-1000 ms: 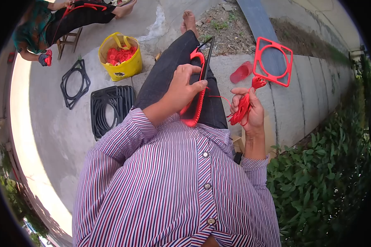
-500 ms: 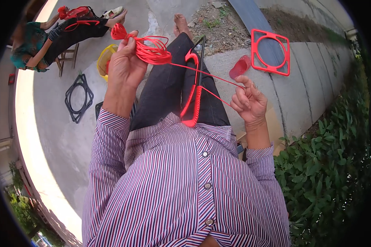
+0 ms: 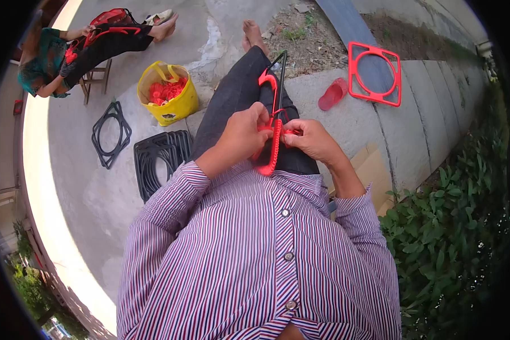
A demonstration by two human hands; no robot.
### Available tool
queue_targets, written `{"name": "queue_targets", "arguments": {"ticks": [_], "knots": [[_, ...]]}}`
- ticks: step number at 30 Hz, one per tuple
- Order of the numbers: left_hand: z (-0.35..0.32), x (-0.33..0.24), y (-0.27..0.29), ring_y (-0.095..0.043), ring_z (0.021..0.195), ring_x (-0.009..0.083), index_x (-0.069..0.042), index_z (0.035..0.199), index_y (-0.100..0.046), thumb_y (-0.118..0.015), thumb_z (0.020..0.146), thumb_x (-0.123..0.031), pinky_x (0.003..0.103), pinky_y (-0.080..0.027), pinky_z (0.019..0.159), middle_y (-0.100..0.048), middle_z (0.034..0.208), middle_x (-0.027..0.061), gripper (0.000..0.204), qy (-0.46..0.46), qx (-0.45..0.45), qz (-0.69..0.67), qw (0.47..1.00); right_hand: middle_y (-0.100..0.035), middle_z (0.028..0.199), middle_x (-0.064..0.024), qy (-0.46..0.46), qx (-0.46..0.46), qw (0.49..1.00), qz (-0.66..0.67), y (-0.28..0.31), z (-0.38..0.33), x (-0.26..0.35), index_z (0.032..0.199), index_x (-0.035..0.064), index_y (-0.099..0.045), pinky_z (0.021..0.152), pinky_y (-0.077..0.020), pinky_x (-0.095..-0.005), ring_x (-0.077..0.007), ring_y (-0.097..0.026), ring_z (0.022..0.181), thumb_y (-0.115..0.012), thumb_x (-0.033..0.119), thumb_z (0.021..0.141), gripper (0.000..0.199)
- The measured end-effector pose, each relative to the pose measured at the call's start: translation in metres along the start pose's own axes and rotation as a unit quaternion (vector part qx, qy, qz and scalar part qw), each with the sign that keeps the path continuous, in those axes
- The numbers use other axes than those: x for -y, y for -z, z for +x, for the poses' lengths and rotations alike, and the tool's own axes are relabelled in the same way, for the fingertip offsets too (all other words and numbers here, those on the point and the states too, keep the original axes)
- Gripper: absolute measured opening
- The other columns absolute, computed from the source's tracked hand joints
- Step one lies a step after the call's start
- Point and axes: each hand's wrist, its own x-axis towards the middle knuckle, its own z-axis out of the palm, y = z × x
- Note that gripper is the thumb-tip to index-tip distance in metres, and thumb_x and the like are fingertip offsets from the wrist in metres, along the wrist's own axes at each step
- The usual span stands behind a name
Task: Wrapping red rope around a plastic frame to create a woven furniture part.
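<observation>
1. Left hand (image 3: 236,136): fingers curled narrow at the near side of the frame (image 3: 276,136); red shows at its fingertips, can't tell whether bundle or wrapped edge.
2. Right hand (image 3: 317,141): thumb and fingers pinched on red cord (image 3: 292,132), just beside the frame's other side.
3. Frame stands on edge on the lap (image 3: 226,122), between the hands, lower part wrapped in red.
4. Versus half a second ago: left hand has come down from holding the cord bundle up near the yellow bag (image 3: 181,102); right hand has moved in to the frame; bag now unblocked.
</observation>
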Motion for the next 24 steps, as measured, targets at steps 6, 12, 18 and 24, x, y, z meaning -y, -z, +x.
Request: {"name": "queue_targets", "arguments": {"ticks": [6, 12, 18, 24], "knots": [[0.031, 0.031, -0.004, -0.055, 0.098, 0.0199, 0.000, 0.110, -0.054, -0.057, 0.076, -0.004, 0.031, -0.045, 0.089, -0.054, 0.107, 0.0103, 0.035, 0.023, -0.075, -0.284, 0.956, -0.059, 0.113, -0.0170, 0.144, -0.218, 0.930, 0.258, 0.064, -0.028, 0.001, 0.084, 0.0006, -0.061, 0.093, -0.0430, -0.0362, -0.0205, -0.056, 0.098, -0.065, 0.012, 0.077, 0.013], [0.037, 0.025, -0.017, -0.056, 0.088, 0.0189, -0.001, 0.114, -0.052, -0.047, 0.079, -0.011, 0.030, -0.043, 0.085, -0.057, 0.097, 0.0082, 0.037, 0.190, 0.173, -0.498, 0.828, -0.055, 0.090, -0.0105, 0.321, -0.131, 0.759, 0.551, 0.165, -0.118, -0.019, 0.091, 0.0028, -0.054, 0.084, -0.0451, -0.0382, -0.0215, -0.053, 0.085, -0.058, 0.016, 0.082, 0.016], [0.028, 0.024, -0.034, -0.052, 0.075, 0.0132, -0.005, 0.111, -0.053, -0.044, 0.081, -0.011, 0.026, -0.039, 0.069, -0.056, 0.087, 0.0024, 0.032, 0.153, 0.144, -0.532, 0.820, -0.051, 0.079, -0.0022, 0.244, -0.317, 0.770, 0.497, 0.182, -0.122, -0.070, 0.095, 0.0076, -0.054, 0.055, -0.0356, -0.0274, -0.0126, -0.041, 0.063, -0.054, 0.017, 0.095, 0.010], [0.022, 0.020, -0.037, -0.045, 0.068, 0.0092, -0.008, 0.108, -0.052, -0.043, 0.082, -0.010, 0.024, -0.035, 0.063, -0.052, 0.082, -0.0017, 0.027, 0.156, 0.147, -0.534, 0.818, -0.059, 0.088, -0.0046, 0.030, -0.157, 0.974, 0.159, 0.004, -0.011, -0.012, 0.099, 0.0091, -0.051, 0.049, -0.0362, -0.0190, -0.0066, -0.045, 0.057, -0.053, 0.009, 0.093, 0.006]]}}
